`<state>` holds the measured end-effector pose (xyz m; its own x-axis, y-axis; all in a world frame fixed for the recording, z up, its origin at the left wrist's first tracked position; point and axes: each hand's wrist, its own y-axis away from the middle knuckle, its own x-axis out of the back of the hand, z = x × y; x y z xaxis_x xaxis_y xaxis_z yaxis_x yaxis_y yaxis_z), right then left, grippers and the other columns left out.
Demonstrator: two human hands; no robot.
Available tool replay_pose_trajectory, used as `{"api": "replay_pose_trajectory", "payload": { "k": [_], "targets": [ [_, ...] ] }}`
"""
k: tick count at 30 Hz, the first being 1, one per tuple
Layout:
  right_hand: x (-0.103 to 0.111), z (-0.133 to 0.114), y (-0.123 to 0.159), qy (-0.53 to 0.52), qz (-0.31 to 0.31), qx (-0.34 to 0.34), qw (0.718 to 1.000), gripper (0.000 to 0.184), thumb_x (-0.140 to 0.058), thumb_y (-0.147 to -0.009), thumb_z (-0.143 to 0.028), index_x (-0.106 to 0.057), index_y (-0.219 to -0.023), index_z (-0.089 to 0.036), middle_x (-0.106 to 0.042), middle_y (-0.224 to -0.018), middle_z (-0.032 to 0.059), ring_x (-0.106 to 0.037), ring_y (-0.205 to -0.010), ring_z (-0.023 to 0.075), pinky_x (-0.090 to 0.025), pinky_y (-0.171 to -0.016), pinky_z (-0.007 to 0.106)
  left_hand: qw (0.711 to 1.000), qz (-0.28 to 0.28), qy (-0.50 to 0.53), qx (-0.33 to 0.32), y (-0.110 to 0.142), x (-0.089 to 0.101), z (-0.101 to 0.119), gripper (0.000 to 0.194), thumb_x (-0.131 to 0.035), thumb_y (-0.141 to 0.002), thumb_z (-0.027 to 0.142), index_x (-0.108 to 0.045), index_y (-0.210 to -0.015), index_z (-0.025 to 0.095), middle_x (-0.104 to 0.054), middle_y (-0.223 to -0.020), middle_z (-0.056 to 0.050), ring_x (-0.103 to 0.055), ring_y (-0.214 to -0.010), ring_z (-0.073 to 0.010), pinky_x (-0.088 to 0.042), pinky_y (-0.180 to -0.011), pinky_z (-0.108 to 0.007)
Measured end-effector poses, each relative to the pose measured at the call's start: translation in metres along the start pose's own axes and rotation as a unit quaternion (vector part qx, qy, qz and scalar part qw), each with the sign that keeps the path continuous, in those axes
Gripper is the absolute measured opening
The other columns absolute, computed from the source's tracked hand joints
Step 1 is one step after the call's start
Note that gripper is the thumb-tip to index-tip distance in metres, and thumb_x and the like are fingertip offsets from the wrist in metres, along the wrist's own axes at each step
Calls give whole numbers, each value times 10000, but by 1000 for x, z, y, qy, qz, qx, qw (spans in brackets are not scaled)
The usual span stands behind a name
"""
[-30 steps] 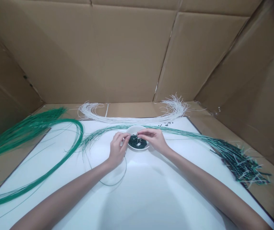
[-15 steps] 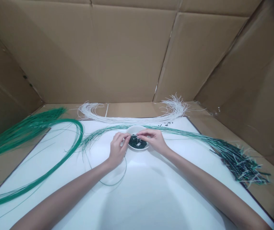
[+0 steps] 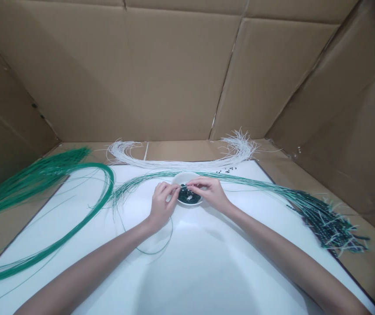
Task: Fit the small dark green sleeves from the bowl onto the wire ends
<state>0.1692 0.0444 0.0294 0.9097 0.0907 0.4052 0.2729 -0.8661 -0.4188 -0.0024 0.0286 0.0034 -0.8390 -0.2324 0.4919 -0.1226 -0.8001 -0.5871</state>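
Note:
A small white bowl (image 3: 182, 177) of dark green beads (image 3: 187, 197) sits at the middle of the white board (image 3: 207, 262). My left hand (image 3: 161, 205) pinches a thin green wire (image 3: 148, 250) that loops down under my wrist. My right hand (image 3: 208, 191) is pinched over the bowl, fingertips close to the left hand's; what it holds is too small to make out. Both hands meet just above the bowl's near left rim.
A thick coil of green wires (image 3: 59, 227) curves at the left. White wires (image 3: 180, 162) arc behind the bowl. A sheaf of beaded green wires (image 3: 325, 221) lies at the right, with loose beads (image 3: 226, 170) near it. Cardboard walls (image 3: 174, 74) enclose the board.
Both hands have shifted slightly, fingertips drawing closer together over the bowl; the wire loop below the left wrist moved a little.

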Motion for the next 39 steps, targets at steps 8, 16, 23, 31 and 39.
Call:
{"api": "replay_pose_trajectory", "payload": {
  "k": [8, 16, 23, 31, 39],
  "targets": [
    [0, 0, -2, 12, -27, -7, 1000, 210, -523, -771, -333, -666, -768, -178, -673, -791, 48, -596, -732, 154, -451, -648, 253, 1000, -3, 1, -9, 0, 1, 2, 138, -470, -816, 224, -598, -838, 178, -531, -709, -26, -456, -681, -140, -383, -688, -292],
    [-4, -1, -1, 37, -35, 6, 999, 203, -534, -765, -334, -676, -794, -192, -672, -787, 43, -598, -703, 151, -454, -631, 254, 999, -13, -6, -29, 1, 1, 1, 141, -464, -818, 226, -597, -841, 185, -556, -719, -31, -461, -691, -147, -385, -683, -290],
    [-10, -1, -1, 52, -19, 46, 997, 170, -543, -765, -310, -682, -787, -216, -676, -794, 40, -604, -736, 161, -465, -689, 278, 999, -14, -11, -37, 2, 0, -1, 132, -472, -814, 220, -597, -841, 185, -551, -712, -29, -451, -694, -147, -378, -680, -287],
    [-6, -4, -1, 28, -41, 15, 999, 200, -504, -790, -299, -674, -834, -202, -665, -840, 45, -595, -763, 157, -458, -689, 276, 1000, -5, 1, -4, 0, 0, 1, 139, -472, -815, 230, -599, -818, 173, -536, -692, -25, -452, -688, -146, -374, -674, -282],
    [-5, -4, -3, 15, -53, -11, 998, 160, -576, -731, -257, -676, -829, -180, -666, -800, 47, -589, -704, 145, -452, -631, 255, 1000, -5, 1, -7, 1, 0, 0, 143, -476, -814, 234, -603, -820, 169, -536, -684, -21, -446, -683, -141, -372, -668, -274]
  ]
}}
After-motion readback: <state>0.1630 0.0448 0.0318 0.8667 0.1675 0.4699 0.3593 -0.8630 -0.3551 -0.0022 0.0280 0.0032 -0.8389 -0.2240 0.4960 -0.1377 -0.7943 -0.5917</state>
